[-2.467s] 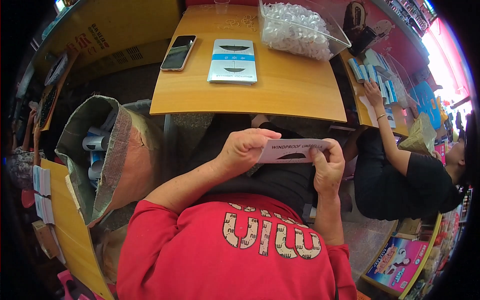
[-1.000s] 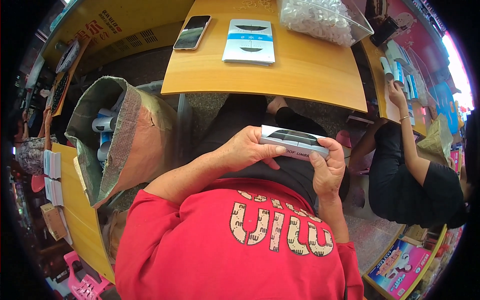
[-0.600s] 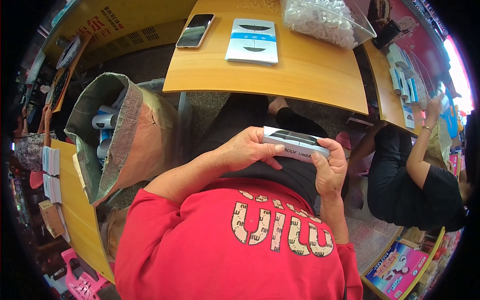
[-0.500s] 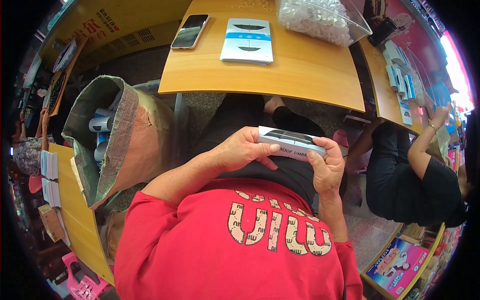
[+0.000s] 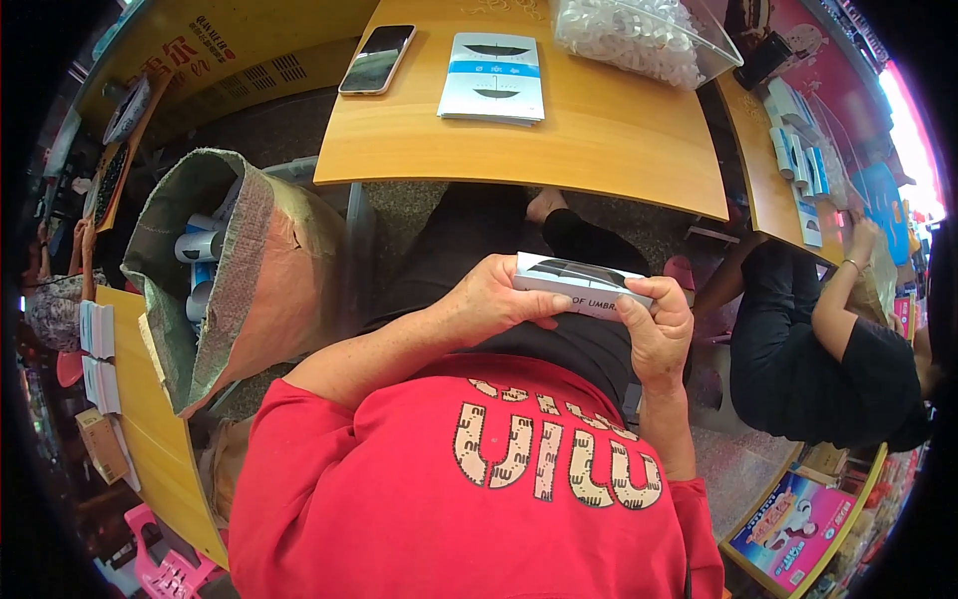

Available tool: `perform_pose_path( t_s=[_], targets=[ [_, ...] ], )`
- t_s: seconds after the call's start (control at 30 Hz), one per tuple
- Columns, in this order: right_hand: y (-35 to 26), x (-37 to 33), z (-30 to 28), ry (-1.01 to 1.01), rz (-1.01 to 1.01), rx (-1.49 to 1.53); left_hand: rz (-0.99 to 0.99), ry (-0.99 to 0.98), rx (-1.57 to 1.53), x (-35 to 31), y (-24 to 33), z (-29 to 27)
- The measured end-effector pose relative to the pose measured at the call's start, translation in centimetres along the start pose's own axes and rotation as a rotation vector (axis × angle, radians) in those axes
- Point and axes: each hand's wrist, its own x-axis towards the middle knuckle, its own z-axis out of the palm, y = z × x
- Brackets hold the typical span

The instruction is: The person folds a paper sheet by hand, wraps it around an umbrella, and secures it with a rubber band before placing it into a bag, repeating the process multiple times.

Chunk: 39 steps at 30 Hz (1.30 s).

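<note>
Above my lap I hold a white printed paper sleeve point(image 5: 599, 299) with a black umbrella picture, bent lengthwise into a narrow shape. My left hand point(image 5: 504, 299) grips its left end, the thumb lying along the near face and the fingers behind. At the right end, my right hand point(image 5: 659, 324) pinches it between thumb and curled fingers. Whether anything is inside the sleeve cannot be seen. Beyond my hands, a stack of flat sheets point(image 5: 491, 80) with the same kind of umbrella print and a blue band lies on the wooden table point(image 5: 619, 150).
A phone point(image 5: 376, 60) lies left of the stack. At the back right stands a clear bin point(image 5: 639, 45) of whitish translucent pieces. To my left, an open woven sack point(image 5: 289, 270) holds rolled packages point(image 5: 200, 247). A co-worker point(image 5: 828, 349) sits at the right by another table point(image 5: 758, 190).
My left thumb has slid slightly right along the sleeve's near face. My right hand has shifted a little, still pinching the right end. The sleeve stays in nearly the same place.
</note>
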Motion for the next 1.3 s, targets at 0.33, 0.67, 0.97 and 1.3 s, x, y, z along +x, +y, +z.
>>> perform_pose_path(
  t_s=[0.33,0.67,0.97,1.3],
  targets=[
    [-3.5,2.1,-2.7,-0.275,-0.280,-0.509,-0.042,0.054,0.003,0.0,1.5,-2.3],
    [-5.5,3.1,-1.9,-0.578,-0.313,-0.646,-0.083,-0.027,-0.041,0.4,2.0,-3.0],
    [-5.7,3.6,-1.6,-0.714,-0.296,-0.579,-0.109,-0.096,-0.080,0.7,2.1,-3.5],
    [-5.9,3.6,-0.6,-0.772,-0.405,-0.609,-0.125,-0.107,-0.021,0.7,2.4,-3.4]
  ],
)
